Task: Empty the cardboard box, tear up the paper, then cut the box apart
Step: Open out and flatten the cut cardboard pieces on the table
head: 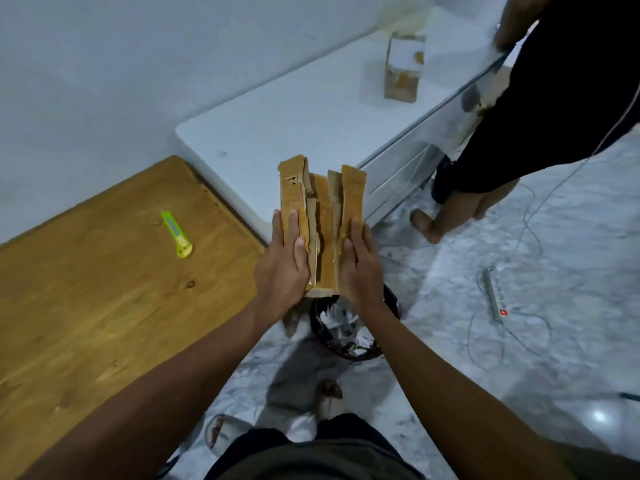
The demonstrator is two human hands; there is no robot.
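Observation:
A bundle of brown cardboard strips (323,220), cut from the box, stands on end between my palms. My left hand (282,268) presses its left side and my right hand (362,268) presses its right side, fingers stretched flat along the strips. The bundle hangs right above a black bin (391,306) on the floor, which holds torn white paper (337,323). A green and yellow utility knife (176,233) lies on the wooden table (104,289) to my left, away from both hands.
A white glass-topped cabinet (294,112) stands behind the bin with a small taped box (403,67) on it. Another person (540,116) in dark clothes stands at the right. A power strip (495,294) and cables lie on the marble floor.

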